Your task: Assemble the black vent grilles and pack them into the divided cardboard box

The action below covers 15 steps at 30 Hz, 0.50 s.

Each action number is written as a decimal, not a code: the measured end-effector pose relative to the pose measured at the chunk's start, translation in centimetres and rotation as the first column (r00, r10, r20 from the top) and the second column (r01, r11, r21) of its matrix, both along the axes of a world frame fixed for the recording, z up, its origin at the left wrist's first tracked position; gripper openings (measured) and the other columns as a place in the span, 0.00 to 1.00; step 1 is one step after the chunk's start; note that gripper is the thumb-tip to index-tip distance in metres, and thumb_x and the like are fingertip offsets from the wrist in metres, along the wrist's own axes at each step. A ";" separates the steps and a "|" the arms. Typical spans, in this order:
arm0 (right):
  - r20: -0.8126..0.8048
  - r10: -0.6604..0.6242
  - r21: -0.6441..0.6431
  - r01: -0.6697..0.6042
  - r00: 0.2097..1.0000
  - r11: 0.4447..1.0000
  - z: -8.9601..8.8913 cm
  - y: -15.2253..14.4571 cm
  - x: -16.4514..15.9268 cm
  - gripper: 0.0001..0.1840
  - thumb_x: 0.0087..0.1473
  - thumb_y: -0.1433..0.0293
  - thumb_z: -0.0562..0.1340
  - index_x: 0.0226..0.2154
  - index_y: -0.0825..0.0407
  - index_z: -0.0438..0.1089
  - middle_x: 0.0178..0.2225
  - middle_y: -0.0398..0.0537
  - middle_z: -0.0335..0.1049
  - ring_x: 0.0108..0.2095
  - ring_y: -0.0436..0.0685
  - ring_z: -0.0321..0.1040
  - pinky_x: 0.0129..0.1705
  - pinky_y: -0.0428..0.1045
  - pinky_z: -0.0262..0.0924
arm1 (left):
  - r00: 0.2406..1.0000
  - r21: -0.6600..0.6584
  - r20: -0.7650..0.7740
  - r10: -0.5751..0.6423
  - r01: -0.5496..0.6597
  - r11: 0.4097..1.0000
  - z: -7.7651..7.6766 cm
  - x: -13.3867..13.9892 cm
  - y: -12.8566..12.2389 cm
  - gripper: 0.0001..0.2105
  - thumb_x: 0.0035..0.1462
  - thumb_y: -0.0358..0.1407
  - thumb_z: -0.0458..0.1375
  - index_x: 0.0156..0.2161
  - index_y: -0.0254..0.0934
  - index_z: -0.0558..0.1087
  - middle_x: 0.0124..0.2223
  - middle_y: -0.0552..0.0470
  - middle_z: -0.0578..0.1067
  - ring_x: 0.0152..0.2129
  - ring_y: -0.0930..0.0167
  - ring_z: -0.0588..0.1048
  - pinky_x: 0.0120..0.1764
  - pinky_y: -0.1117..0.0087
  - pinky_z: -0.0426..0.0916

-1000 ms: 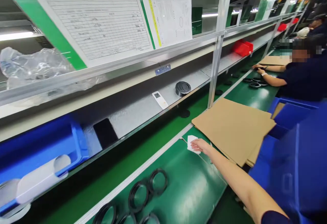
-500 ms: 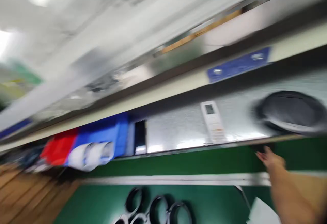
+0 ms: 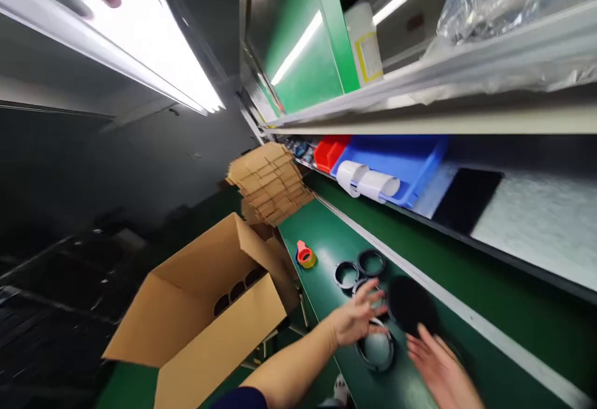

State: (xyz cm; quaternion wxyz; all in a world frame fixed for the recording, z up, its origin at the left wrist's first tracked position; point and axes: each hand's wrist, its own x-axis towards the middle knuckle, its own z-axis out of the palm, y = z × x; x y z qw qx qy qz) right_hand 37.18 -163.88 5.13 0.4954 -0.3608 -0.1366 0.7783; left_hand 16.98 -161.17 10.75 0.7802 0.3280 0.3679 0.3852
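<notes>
An open cardboard box [image 3: 189, 288] stands beside the bench, dark round-edged pieces [image 3: 237, 291] showing in it; what they are is too shadowed to tell. On the low shelf [image 3: 536, 225], a blue bin [image 3: 422, 176] carries curled white sheets [image 3: 373, 184] over its front edge, with a red bin [image 3: 330, 150] just beside it and a flat black slab [image 3: 467, 201] on the other side.

Black rings [image 3: 380, 368] lie on the green bench [image 3: 317, 225]. The left hand [image 3: 357, 321] is over them, fingers spread; the right hand [image 3: 436, 359] pinches the near edge of a black disc [image 3: 410, 303] — just beside the rings.

A yellow-and-red tape roll [image 3: 306, 256] sits near the bench's edge. Flattened cardboard [image 3: 268, 179] is stacked at the far end — under a dim room with a bright light fixture [image 3: 153, 36].
</notes>
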 end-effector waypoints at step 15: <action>0.784 -0.587 0.621 -0.263 0.202 0.738 11.6 0.4 -17.7 0.19 0.66 0.54 0.54 0.47 0.41 0.77 0.54 0.53 0.64 0.56 0.68 0.57 0.54 0.65 0.65 | 0.825 -0.107 0.553 -0.116 0.208 0.972 2.8 -14.7 5.1 0.39 0.56 0.63 0.57 0.65 0.42 0.62 0.62 0.44 0.68 0.62 0.54 0.62 0.64 0.49 0.52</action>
